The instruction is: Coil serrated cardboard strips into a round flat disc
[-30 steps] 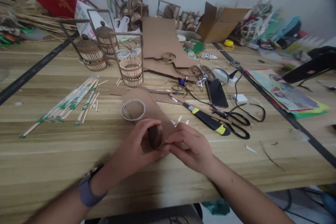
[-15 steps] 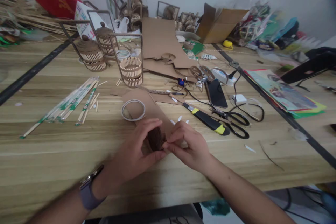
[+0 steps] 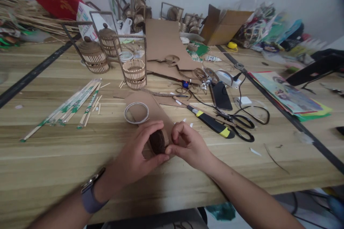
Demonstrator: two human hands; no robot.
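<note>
A dark brown round piece (image 3: 157, 141), which looks like a coiled disc with fine ridges, is tilted on its edge above a cardboard sheet. My left hand (image 3: 137, 146) is closed round it, fingers over the top and thumb along its lower edge. The palm hides part of its left side. Against its lower right rim rests the thumb of my right hand (image 3: 192, 146). That hand's index finger is curled and stands apart from the thumb, with nothing visible between them. Just behind lies a white ring-shaped coil (image 3: 136, 103) on the cardboard (image 3: 146, 109).
A utility knife (image 3: 212, 122), black scissors (image 3: 243, 127) and a phone (image 3: 221, 95) lie to the right. Wrapped sticks (image 3: 72, 103) lie on the left. Small slatted baskets with tall handles, one an uncovered basket (image 3: 134, 74), stand behind. A cardboard box (image 3: 227, 27) sits at the back.
My right index finger has lifted off the thumb, undoing the pinch at the disc's rim. The disc has shifted slightly left in my left hand.
</note>
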